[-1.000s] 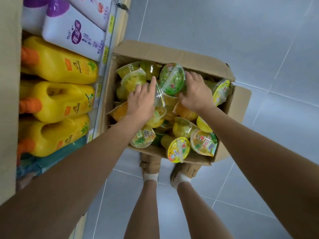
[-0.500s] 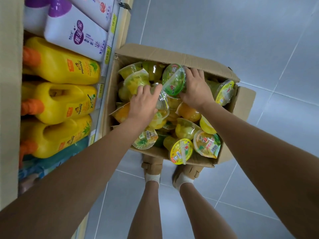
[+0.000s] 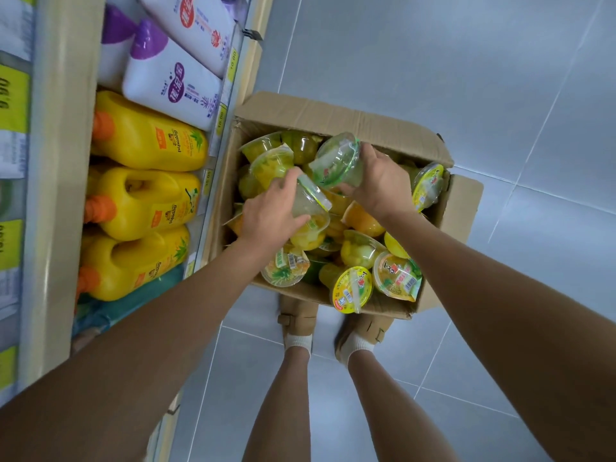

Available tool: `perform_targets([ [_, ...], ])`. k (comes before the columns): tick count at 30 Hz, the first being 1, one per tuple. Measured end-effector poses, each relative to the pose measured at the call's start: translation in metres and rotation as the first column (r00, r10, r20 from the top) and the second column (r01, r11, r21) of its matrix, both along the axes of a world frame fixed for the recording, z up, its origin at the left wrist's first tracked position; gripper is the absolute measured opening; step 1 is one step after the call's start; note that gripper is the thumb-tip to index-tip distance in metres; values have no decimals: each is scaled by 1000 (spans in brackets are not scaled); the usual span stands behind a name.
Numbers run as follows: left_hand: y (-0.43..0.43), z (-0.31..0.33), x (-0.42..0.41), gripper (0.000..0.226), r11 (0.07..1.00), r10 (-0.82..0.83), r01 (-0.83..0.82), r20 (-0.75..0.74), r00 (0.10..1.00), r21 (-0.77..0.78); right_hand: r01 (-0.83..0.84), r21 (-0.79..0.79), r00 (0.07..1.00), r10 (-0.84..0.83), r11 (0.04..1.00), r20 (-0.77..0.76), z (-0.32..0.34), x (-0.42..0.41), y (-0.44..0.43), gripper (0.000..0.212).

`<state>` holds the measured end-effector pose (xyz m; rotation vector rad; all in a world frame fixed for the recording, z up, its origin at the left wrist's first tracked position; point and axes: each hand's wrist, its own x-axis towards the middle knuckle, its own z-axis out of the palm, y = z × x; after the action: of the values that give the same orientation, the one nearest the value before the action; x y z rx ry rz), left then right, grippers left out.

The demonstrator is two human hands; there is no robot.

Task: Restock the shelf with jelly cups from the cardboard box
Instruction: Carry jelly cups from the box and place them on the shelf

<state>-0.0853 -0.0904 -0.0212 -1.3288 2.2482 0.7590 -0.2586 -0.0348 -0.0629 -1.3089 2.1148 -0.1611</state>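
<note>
Green-lidded jelly cup [image 3: 340,160]: in my right hand [image 3: 380,185], fingers curled round its wall, raised over the middle of the cardboard box [image 3: 333,111]. Lid tips toward the box's far flap.

Second cup [image 3: 310,203], clear with a yellow-green rim: in my left hand [image 3: 270,211], gripped from the base side and tilted, just above the heap, nearer the box's shelf-side wall. The two cups sit just beside each other; whether they touch, I cannot tell.

One cup per hand looks like a way to carry two each trip. Gripping the walls keeps my fingers off the film lids.

Heap of loose cups [image 3: 353,290] fills the box, lying on sides, lids every way, so each has to be picked out singly and righted.

The box stands open on the tiled floor [image 3: 466,78], its long side just beside the shelf [image 3: 213,195], probably to keep the reach short. My shoes [image 3: 298,320] are at its near edge.

On the shelf alongside the box: yellow bottles [image 3: 146,141] with orange caps; past the box's far end, white pouches [image 3: 173,88]. No jelly cups show there, so the spot to fill is out of view.
</note>
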Motion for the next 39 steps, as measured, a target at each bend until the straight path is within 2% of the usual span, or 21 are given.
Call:
perform_targets([
  [3, 5, 28, 3, 69, 996, 81, -80, -23, 996, 25, 106, -7, 993, -106, 994, 43, 26, 3, 15, 64],
  [7, 15, 74, 2, 73, 975, 211, -199, -144, 967, 99, 275, -3, 953, -272, 961, 134, 78, 5, 40, 62],
  [11, 29, 135, -9, 78, 953, 295, -263, -247, 923, 153, 519, -11, 829, -500, 855, 248, 149, 9, 68, 57],
  [17, 53, 234, -33, 78, 934, 338, -276, -303, 891, 228, 773, -42, 607, -719, 633, 339, 263, 9, 110, 59],
  [19, 60, 268, -37, 77, 944, 296, -227, -305, 905, 242, 826, -44, 541, -769, 561, 341, 297, 9, 129, 63],
  [23, 79, 330, -44, 72, 943, 227, -116, -348, 909, 312, 881, -76, 465, -822, 467, 329, 370, 11, 173, 60],
  [30, 153, 424, -89, 63, 928, 8, 169, -471, 882, 332, 989, -133, 117, -894, 65, 432, 467, 34, 280, 44],
  [34, 212, 465, -117, 71, 875, -154, 366, -535, 831, 316, 982, -155, -24, -878, -112, 478, 505, 51, 352, 37],
  [39, 314, 506, -140, 78, 808, -306, 530, -586, 750, 256, 932, -191, -160, -822, -308, 546, 542, 66, 450, 33],
])
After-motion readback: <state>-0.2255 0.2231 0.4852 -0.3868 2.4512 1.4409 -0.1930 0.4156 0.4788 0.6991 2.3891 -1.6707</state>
